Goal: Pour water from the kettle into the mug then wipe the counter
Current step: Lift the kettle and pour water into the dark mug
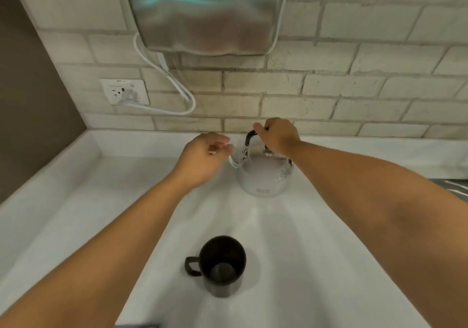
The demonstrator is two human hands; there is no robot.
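At the top centre of my view a brushed steel appliance (pixel 202 11) hangs on the pale brick wall (pixel 354 87). Its white cord (pixel 177 84) loops down to a socket (pixel 125 92) at middle left, beside a brown wall panel (pixel 30 87)

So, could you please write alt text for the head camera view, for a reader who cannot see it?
A person's right hand grips the black handle of a steel kettle standing on a white counter, while the left hand hovers beside its spout, loosely curled and holding nothing. An empty dark mug stands nearer the camera, handle pointing left.
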